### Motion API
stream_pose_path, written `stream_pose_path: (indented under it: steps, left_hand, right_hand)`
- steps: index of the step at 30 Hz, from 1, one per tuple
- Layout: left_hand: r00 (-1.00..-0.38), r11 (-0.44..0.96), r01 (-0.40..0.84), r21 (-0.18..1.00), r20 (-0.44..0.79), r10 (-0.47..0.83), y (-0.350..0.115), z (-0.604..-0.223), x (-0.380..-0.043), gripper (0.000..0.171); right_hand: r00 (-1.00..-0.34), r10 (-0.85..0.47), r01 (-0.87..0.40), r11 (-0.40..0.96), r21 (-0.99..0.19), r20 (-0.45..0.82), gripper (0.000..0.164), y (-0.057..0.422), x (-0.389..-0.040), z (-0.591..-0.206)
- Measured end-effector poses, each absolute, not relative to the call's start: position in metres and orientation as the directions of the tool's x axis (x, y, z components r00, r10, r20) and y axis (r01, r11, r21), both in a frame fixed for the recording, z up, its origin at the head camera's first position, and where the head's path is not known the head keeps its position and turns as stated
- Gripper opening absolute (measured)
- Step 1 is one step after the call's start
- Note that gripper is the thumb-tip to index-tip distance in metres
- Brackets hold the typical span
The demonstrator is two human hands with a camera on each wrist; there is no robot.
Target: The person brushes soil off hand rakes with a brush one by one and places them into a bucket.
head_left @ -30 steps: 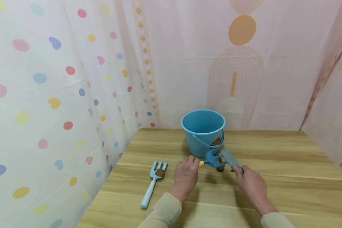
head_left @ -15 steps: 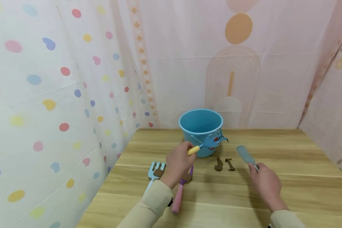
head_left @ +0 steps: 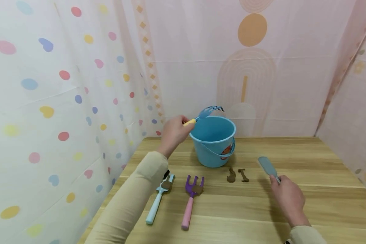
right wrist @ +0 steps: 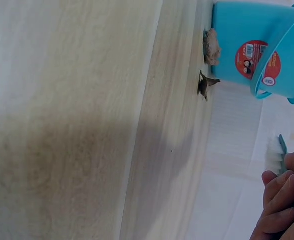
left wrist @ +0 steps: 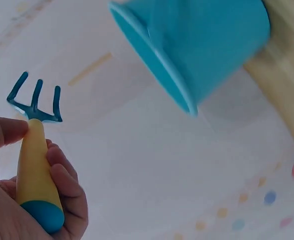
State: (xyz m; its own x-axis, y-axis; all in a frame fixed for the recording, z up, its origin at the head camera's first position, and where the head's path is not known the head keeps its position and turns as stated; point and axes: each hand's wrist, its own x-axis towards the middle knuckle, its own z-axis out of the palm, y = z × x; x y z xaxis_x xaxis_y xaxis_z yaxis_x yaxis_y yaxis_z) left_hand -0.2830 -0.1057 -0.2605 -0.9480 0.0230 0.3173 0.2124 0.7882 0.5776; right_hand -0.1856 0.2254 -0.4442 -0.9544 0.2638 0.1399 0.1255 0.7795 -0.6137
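Note:
In the head view, my left hand [head_left: 173, 133] grips the yellow handle of a small hand rake [head_left: 208, 112]. Its blue tines are raised above the rim of a light blue bucket [head_left: 208, 156]. The left wrist view shows the fingers curled round the handle and bare tines [left wrist: 36, 97]. At the right, my right hand [head_left: 288, 197] holds a grey-blue brush [head_left: 266, 166] above the table; white bristles [right wrist: 273, 156] show in the right wrist view. Between bucket and brush lie two brown clay-like pieces [head_left: 231, 175], one curled and one I-shaped.
A light blue toy fork [head_left: 154, 209], partly behind the left sleeve, lies at the left of the wooden table [head_left: 231, 217]. Beside it is a purple fork with a pink handle [head_left: 187, 213]. Each bears a brown lump [head_left: 197, 189]. Patterned curtains [head_left: 183, 61] enclose the table.
My left hand has lifted the rake from beside the brown pieces up and left to above the bucket. My right hand has drawn the brush away to the right. The purple fork has come into view.

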Motion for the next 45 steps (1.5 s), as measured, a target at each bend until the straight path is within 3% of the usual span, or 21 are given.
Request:
stream_pose_path:
  steps: [3,10,15,23,29,37,45]
  left_hand:
    - [-0.933,0.867,0.230,0.443,0.355,0.067,-0.106,-0.253,-0.298,0.018]
    - [-0.913,0.981,0.196,-0.004,0.364,0.184,-0.099,-0.257,-0.337,0.027]
    - [-0.916,0.972,0.181,-0.150,0.333,0.222,-0.092,-0.270,-0.360,0.031]
    - [-0.931,0.959,0.172,-0.226,0.280,0.233,-0.069,-0.287,-0.389,0.023]
    - [-0.950,0.949,0.146,-0.279,0.228,0.213,-0.049,-0.306,-0.405,0.032]
    - [-0.973,0.940,0.123,-0.319,0.149,0.178,-0.033,-0.320,-0.405,0.034]
    - [-0.987,0.953,0.124,-0.275,0.064,0.147,-0.024,-0.328,-0.405,0.030]
  right_hand:
    - [-0.958,0.262,0.135,0.776,-0.616,0.120,0.044,0.226,-0.184,-0.444]
    - [-0.960,0.268,0.161,0.765,-0.624,0.081,0.044,0.227,-0.182,-0.443]
    - [-0.964,0.259,0.169,0.764,-0.623,0.056,0.042,0.228,-0.178,-0.447]
    - [-0.961,0.274,0.185,0.753,-0.632,0.045,0.042,0.225,-0.177,-0.452]
    - [-0.958,0.283,0.192,0.759,-0.623,0.049,0.042,0.223,-0.178,-0.454]
    - [-0.960,0.275,0.190,0.773,-0.605,0.049,0.039,0.226,-0.177,-0.451]
    - [-0.965,0.262,0.191,0.771,-0.607,0.030,0.039,0.221,-0.175,-0.453]
